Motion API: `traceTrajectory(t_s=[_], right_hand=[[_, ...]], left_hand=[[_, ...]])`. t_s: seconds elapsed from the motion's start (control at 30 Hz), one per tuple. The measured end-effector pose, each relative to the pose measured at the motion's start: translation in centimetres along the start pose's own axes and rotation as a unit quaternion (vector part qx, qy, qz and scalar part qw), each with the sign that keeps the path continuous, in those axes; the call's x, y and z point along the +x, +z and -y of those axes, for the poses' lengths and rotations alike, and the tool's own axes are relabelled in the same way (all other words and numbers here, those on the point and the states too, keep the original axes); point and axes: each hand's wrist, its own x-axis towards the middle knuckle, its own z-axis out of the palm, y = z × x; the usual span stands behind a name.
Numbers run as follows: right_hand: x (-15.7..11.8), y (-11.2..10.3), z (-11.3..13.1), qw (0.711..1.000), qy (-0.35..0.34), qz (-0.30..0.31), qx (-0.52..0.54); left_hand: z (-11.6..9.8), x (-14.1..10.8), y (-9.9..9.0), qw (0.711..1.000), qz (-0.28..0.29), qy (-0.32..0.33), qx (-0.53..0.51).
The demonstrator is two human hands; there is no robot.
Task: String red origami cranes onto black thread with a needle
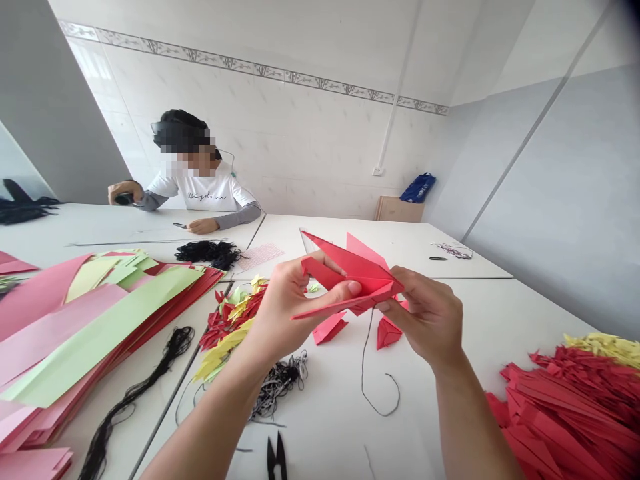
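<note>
Between my hands, above the table, is a folded red paper piece (373, 283) with several pointed flaps. My left hand (295, 293) grips its left side, the thumb pressed on the inner fold. At the right end my right hand (430, 310) pinches the paper between thumb and fingers. A dark cord (367, 360) hangs from beneath it and curls near the table. Below, two smaller red folded pieces, one on the left (330, 328) and one on the right (389, 332), lie on the white tabletop.
Black thread snips (277, 460) and a grey cord bundle (283, 383) lie near my left forearm. Paper strips (75, 333) and black cords (140, 393) cover the left. Red folded paper (565, 413) is heaped at right. A person (200, 187) sits across the table.
</note>
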Motion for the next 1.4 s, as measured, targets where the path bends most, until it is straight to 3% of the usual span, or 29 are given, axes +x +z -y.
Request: traceTrajectory(t_s=[0.23,0.4,0.6,0.77,1.07,1.27,1.4], right_hand=[[0.0,0.1,0.1,0.999,0.0,0.015,0.033],[-0.2,0.2,-0.4,0.998,0.021,0.027,0.053],[0.2,0.1,-0.6,0.997,0.009,0.039,0.066],[0.5,-0.1,-0.9,0.996,-0.028,0.028,0.078],[0.2,-0.3,-1.1,0.995,-0.047,0.022,0.086],[-0.1,0.0,-1.0,0.992,-0.036,0.009,0.117],[-0.3,-0.1,-1.1,0.991,-0.017,0.037,0.125]], left_hand=[[-0.1,0.0,-0.1,0.999,0.0,0.028,0.021],[-1.0,-0.2,0.1,0.989,-0.006,0.097,0.112],[-2.0,-0.3,0.3,0.931,0.027,0.256,0.259],[-2.5,-0.3,0.3,0.887,0.073,0.35,0.293],[-2.4,-0.4,0.2,0.886,0.074,0.355,0.288],[-2.3,-0.7,0.1,0.939,0.063,0.25,0.228],[-2.1,-0.8,0.0,0.951,0.047,0.235,0.193]])
